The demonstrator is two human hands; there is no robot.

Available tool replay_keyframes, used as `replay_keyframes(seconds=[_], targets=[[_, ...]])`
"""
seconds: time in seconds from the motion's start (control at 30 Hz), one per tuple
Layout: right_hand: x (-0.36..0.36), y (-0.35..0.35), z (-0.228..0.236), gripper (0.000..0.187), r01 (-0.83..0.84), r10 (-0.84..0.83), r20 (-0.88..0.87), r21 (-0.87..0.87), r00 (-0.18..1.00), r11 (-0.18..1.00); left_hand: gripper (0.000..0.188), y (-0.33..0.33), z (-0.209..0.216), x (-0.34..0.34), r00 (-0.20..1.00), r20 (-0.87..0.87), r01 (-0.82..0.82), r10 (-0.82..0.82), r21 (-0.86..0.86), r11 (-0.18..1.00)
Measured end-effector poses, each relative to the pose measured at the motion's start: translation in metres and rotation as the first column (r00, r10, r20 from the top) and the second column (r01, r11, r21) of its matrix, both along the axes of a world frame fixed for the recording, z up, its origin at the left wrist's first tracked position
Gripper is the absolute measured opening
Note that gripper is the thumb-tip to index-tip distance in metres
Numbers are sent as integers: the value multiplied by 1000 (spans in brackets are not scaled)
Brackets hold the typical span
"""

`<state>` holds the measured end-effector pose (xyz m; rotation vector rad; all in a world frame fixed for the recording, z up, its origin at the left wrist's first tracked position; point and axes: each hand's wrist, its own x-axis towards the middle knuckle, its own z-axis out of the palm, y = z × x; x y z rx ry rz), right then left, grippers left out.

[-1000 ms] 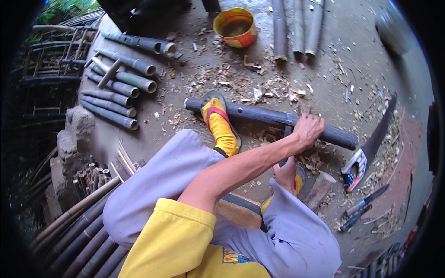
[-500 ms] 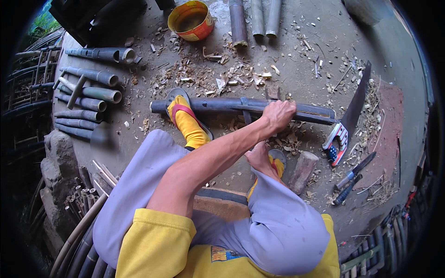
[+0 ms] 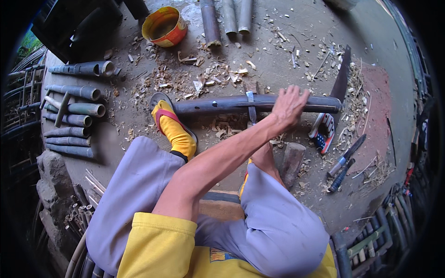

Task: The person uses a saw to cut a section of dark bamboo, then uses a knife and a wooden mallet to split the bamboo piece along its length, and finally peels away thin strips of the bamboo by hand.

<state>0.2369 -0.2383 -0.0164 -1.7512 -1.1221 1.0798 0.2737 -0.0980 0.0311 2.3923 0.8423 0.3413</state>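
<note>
I sit low with my legs in grey trousers drawn up. My left arm in a yellow sleeve reaches across to a long dark bamboo pole lying crosswise on the ground. My left hand rests on top of the pole near its right end, fingers spread. My left foot, in a yellow sock and sandal, presses against the pole's left end. A thin metal blade crosses the pole just left of the hand. My right hand is hidden.
A handsaw lies by the pole's right end. A wooden block and two chisels lie at the right. Cut bamboo pieces lie at the left, with an orange bucket, more poles and shavings beyond.
My left hand was clenched around the pole; now its fingers are spread over it. The view has tilted down, so everything sits lower in the picture.
</note>
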Motion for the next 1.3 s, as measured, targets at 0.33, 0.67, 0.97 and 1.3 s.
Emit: replay_keyframes(seconds=[0.33, 0.67, 0.97, 1.3], targets=[[4, 8, 22, 39, -166, -356, -824, -464, 441, 870, 21, 19, -39, -62, 992, -127, -13, -7, -153, 988], [-18, 18, 27, 34, -185, -236, -740, -438, 630, 880, 14, 18, -17, -55, 954, -298, -27, -17, -141, 990], [-33, 10, -25, 38, -259, 6, -625, -315, 780, 913, 13, 19, -9, -41, 950, -310, 1, -39, -124, 992], [-47, 29, -9, 38, -426, 206, -488, -398, 848, 812, 30, 18, -27, -62, 983, -181, -17, 4, -68, 998]])
